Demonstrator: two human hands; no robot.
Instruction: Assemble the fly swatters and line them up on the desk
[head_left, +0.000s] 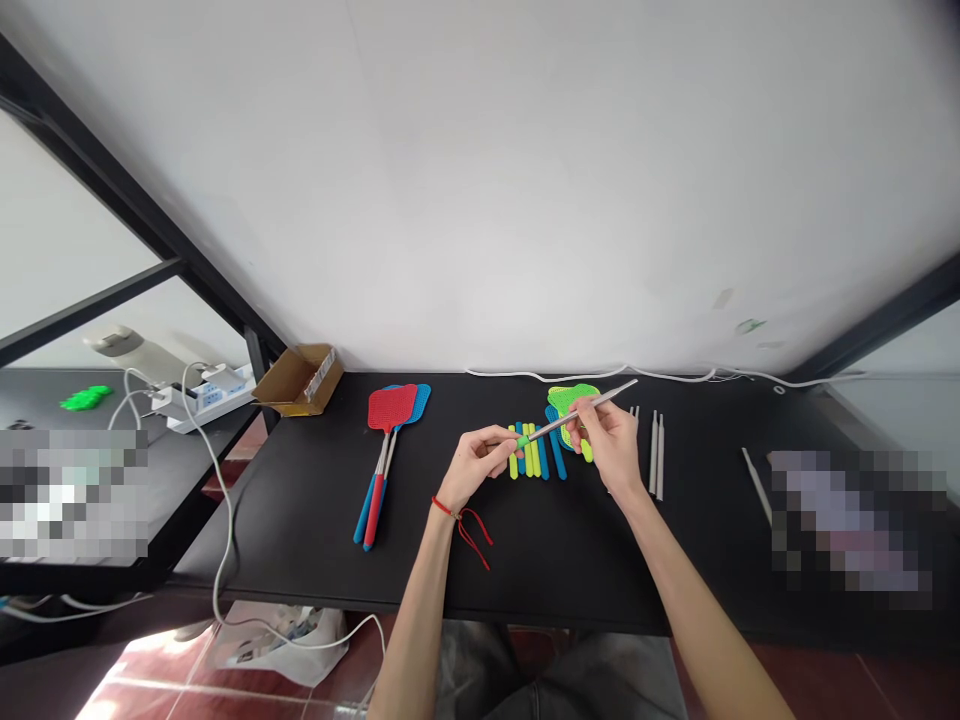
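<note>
My left hand (477, 462) is closed on the green handle end (523, 441) of a thin metal rod (592, 404) that slants up to the right. My right hand (611, 440) pinches the same rod near its middle. Both hands hover over a row of several yellow-green and blue plastic handles (534, 452) lying on the black table (315, 520). Behind my right hand lie green and blue swatter heads (570, 397), partly hidden. A red string bracelet (461, 518) circles my left wrist.
Assembled red and blue fly swatters (390, 440) lie to the left. Several grey metal rods (655, 450) lie right of my right hand, another rod (756, 480) farther right. An open cardboard box (298, 378) stands at the back left. A white cable (570, 375) runs along the wall.
</note>
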